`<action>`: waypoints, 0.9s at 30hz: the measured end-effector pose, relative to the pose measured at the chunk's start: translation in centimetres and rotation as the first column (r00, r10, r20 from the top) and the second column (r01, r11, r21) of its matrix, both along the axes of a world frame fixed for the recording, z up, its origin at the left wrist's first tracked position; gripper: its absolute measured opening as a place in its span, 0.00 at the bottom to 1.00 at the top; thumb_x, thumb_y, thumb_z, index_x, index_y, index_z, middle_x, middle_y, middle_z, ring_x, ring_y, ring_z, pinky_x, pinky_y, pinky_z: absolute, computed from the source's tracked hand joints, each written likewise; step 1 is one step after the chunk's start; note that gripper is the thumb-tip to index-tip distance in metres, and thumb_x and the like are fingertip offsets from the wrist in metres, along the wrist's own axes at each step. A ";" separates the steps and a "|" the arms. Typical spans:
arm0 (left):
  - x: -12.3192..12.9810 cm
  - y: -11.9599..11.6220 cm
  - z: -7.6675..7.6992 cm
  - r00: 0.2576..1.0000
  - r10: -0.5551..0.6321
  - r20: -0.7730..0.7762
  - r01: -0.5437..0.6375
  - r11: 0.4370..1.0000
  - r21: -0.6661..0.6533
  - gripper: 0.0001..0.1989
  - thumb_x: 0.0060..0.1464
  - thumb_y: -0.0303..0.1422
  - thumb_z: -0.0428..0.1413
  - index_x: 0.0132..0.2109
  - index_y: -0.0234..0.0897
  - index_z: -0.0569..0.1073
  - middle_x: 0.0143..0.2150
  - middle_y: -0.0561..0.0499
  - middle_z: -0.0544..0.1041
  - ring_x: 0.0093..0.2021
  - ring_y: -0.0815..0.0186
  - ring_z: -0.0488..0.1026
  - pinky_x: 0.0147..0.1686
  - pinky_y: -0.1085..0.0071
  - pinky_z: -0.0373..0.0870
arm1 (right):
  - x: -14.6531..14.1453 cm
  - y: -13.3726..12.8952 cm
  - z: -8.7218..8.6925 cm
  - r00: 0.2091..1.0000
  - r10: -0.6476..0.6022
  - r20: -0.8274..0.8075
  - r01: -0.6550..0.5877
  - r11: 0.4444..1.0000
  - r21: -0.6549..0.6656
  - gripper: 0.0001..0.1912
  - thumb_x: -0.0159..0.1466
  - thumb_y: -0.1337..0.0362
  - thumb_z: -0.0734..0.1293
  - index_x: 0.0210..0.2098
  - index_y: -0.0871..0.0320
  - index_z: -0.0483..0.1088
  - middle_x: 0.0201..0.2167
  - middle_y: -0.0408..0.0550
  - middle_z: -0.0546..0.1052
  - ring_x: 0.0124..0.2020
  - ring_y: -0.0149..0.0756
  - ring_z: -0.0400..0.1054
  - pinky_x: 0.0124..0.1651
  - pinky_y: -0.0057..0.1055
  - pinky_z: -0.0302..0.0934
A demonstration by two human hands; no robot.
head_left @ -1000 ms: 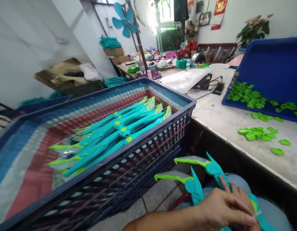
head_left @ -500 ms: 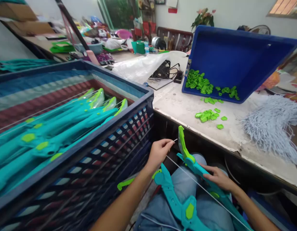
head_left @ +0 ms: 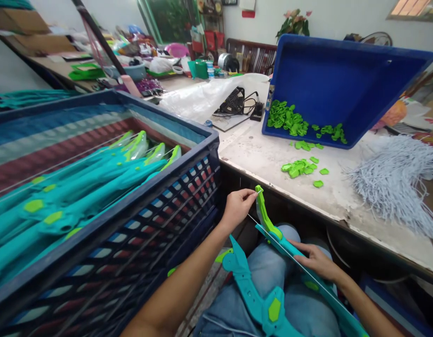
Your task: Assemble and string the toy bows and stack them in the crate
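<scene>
A teal toy bow (head_left: pixel 288 248) with a curved lime-green tip (head_left: pixel 262 208) lies across my lap. My left hand (head_left: pixel 239 206) pinches the end of a white string (head_left: pixel 289 256) right at that green tip. From there the string stretches down along the bow toward the lower right. My right hand (head_left: pixel 316 260) is wrapped round the teal limb below the tip, its palm side hidden. Another teal bow section (head_left: pixel 249 285) with a green hexagonal piece (head_left: pixel 274 310) rests on my jeans, nearer to me.
To the left stands a dark blue crate (head_left: pixel 198 140) with several strung teal bows (head_left: pixel 97 187) inside. A tilted blue bin (head_left: pixel 328 79) holds small green pieces (head_left: pixel 288 119); more lie on the table (head_left: pixel 244 150). A bundle of pale strings (head_left: pixel 395 182) hangs over the table at right.
My left hand has moved up and right, bringing the string end from beside the green tip onto it. The string now lies closer along the bow. My right hand keeps its hold.
</scene>
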State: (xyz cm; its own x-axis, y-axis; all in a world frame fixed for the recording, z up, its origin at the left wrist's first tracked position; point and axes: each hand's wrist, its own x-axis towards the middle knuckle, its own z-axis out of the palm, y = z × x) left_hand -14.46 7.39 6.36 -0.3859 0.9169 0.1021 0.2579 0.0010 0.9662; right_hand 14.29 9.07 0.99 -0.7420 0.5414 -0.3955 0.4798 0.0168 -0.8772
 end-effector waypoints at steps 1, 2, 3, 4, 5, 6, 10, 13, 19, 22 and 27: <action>0.1 0.0 0.0 1.000 -0.003 0.003 0.003 1.000 0.002 0.11 0.50 0.36 0.55 0.29 0.34 0.78 0.22 0.53 0.74 0.24 0.69 0.66 0.25 0.74 0.59 | -0.1 0.0 0.2 1.000 0.000 0.001 -0.001 1.000 0.008 0.33 0.59 0.44 0.65 0.59 0.50 0.65 0.59 0.44 0.67 0.61 0.50 0.59 0.64 0.45 0.50; 0.2 0.1 0.1 1.000 -0.004 0.009 0.004 1.000 0.002 0.11 0.50 0.36 0.55 0.29 0.34 0.78 0.21 0.53 0.73 0.23 0.69 0.66 0.24 0.74 0.58 | -0.2 -0.1 0.4 1.000 0.001 0.006 -0.001 1.000 0.017 0.32 0.59 0.44 0.65 0.59 0.50 0.65 0.59 0.44 0.67 0.61 0.50 0.59 0.65 0.45 0.50; 0.2 0.1 0.1 1.000 -0.005 0.019 0.005 1.000 0.002 0.11 0.50 0.36 0.55 0.28 0.34 0.77 0.20 0.54 0.72 0.23 0.70 0.65 0.24 0.75 0.58 | -0.3 -0.2 0.5 1.000 0.003 0.013 -0.003 1.000 0.028 0.33 0.59 0.44 0.64 0.59 0.50 0.64 0.59 0.44 0.67 0.61 0.50 0.59 0.65 0.45 0.50; 0.3 0.2 0.1 0.999 -0.006 0.038 0.006 1.000 0.003 0.11 0.50 0.36 0.55 0.28 0.34 0.76 0.20 0.54 0.72 0.22 0.70 0.65 0.24 0.75 0.58 | -0.4 -0.3 0.6 1.000 0.006 0.022 -0.007 0.999 0.038 0.33 0.59 0.44 0.64 0.60 0.50 0.64 0.60 0.43 0.66 0.61 0.49 0.59 0.65 0.45 0.50; 0.3 0.3 0.2 0.998 -0.006 0.065 0.005 1.000 0.006 0.10 0.49 0.36 0.56 0.28 0.34 0.76 0.19 0.54 0.71 0.22 0.70 0.66 0.24 0.75 0.59 | -0.5 -0.5 0.7 1.000 0.009 0.028 -0.010 0.999 0.047 0.33 0.59 0.44 0.63 0.60 0.50 0.64 0.60 0.43 0.66 0.61 0.49 0.59 0.65 0.45 0.50; 0.3 0.4 0.2 0.995 -0.004 0.102 0.003 1.000 0.009 0.09 0.48 0.36 0.57 0.31 0.34 0.75 0.19 0.55 0.71 0.21 0.70 0.66 0.23 0.75 0.59 | -0.6 -0.7 0.7 0.999 0.009 0.033 -0.011 0.998 0.056 0.33 0.59 0.44 0.63 0.60 0.51 0.63 0.60 0.43 0.66 0.61 0.49 0.59 0.65 0.45 0.50; -0.1 0.3 0.6 0.948 -0.083 0.307 0.101 0.994 -0.043 0.21 0.45 0.38 0.60 0.46 0.31 0.72 0.18 0.58 0.71 0.17 0.74 0.61 0.19 0.77 0.54 | -0.2 -1.6 0.4 0.998 -0.001 0.058 -0.005 0.994 0.108 0.32 0.61 0.46 0.62 0.61 0.52 0.62 0.59 0.45 0.67 0.59 0.48 0.62 0.63 0.43 0.54; -0.6 -0.5 0.7 0.906 -0.130 0.403 0.182 0.979 -0.092 0.21 0.43 0.41 0.62 0.40 0.29 0.73 0.17 0.57 0.70 0.15 0.76 0.56 0.16 0.78 0.49 | -0.1 -1.8 0.5 0.991 0.015 0.136 -0.051 0.963 0.264 0.29 0.62 0.48 0.62 0.60 0.52 0.65 0.54 0.48 0.73 0.53 0.48 0.69 0.56 0.40 0.62; -0.8 -3.0 0.3 0.858 -0.127 0.498 0.177 0.983 -0.056 0.21 0.42 0.42 0.64 0.38 0.30 0.73 0.17 0.57 0.68 0.16 0.77 0.56 0.17 0.79 0.47 | -6.9 0.9 3.8 0.983 -0.086 -0.162 0.175 0.708 0.685 0.17 0.65 0.55 0.61 0.50 0.52 0.73 0.40 0.51 0.75 0.43 0.41 0.70 0.48 0.37 0.65; -0.8 -3.9 0.2 0.843 -0.123 0.524 0.174 0.983 -0.050 0.21 0.41 0.42 0.64 0.38 0.30 0.73 0.17 0.58 0.68 0.16 0.77 0.56 0.17 0.79 0.48 | -12.3 2.6 5.6 0.948 -0.014 -0.317 0.237 0.697 0.677 0.14 0.65 0.56 0.64 0.47 0.53 0.74 0.35 0.48 0.73 0.36 0.36 0.69 0.39 0.32 0.65; -1.2 -4.7 0.0 0.845 -0.117 0.521 0.172 0.983 -0.058 0.21 0.42 0.42 0.64 0.39 0.31 0.72 0.17 0.58 0.67 0.16 0.77 0.56 0.17 0.79 0.51 | -16.0 3.3 6.8 0.927 0.100 -0.360 0.183 0.718 0.671 0.10 0.63 0.58 0.65 0.29 0.56 0.73 0.27 0.44 0.72 0.30 0.33 0.66 0.34 0.30 0.60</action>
